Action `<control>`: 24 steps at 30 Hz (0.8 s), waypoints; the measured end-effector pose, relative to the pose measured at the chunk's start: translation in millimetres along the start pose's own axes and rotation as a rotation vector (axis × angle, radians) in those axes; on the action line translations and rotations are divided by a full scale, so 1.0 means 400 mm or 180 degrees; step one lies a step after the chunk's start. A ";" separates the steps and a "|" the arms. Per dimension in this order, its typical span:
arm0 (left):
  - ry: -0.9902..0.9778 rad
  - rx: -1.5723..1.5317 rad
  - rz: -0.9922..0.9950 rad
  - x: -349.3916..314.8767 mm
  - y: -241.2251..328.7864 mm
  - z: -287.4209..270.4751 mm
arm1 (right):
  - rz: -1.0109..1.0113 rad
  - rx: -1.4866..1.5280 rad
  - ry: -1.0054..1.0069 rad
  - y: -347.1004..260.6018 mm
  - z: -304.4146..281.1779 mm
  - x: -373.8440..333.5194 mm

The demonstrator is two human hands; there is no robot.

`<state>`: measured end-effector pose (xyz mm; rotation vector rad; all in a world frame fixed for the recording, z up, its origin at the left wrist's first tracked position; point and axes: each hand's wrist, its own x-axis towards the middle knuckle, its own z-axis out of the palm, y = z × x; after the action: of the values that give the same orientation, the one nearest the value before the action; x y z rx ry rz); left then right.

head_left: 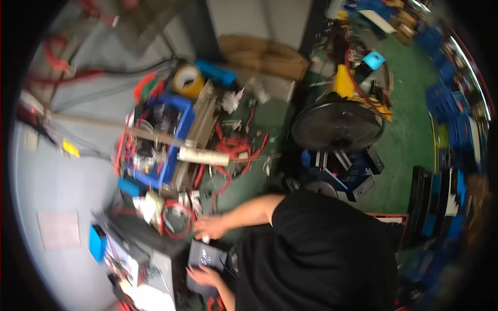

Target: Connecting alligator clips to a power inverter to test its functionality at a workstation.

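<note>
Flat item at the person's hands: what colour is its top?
Grey; the flat item shows best in the head view, the only one here.

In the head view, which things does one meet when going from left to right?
Pale sheet → bright blue box → large blue bin → flat grey box → black shirt → blurred blue boxes at the far right.

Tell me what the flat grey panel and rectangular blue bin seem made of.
Flat grey panel: perhaps painted metal or plastic, matte-looking; its smooth, even surface fits both. Rectangular blue bin: likely moulded plastic, low-sheen, given its solid colour and thick rim.
</note>
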<state>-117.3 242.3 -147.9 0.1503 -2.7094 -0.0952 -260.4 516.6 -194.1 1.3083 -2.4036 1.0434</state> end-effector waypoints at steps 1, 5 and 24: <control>0.0029 -0.0016 -0.0018 -0.001 -0.013 0.013 | 0.0232 -0.0086 0.0030 0.014 -0.022 -0.020; -0.0164 0.0315 -0.0137 -0.023 0.079 -0.052 | 0.1244 -0.0614 -0.0185 0.069 -0.160 -0.293; 0.0412 0.0275 0.0125 -0.013 0.094 -0.065 | 0.2571 -0.1205 -0.1782 0.025 -0.314 -0.632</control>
<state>-105.2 279.0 -123.3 0.1241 -2.5867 0.0419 -138.7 768.9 -230.9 0.5173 -3.4582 0.2892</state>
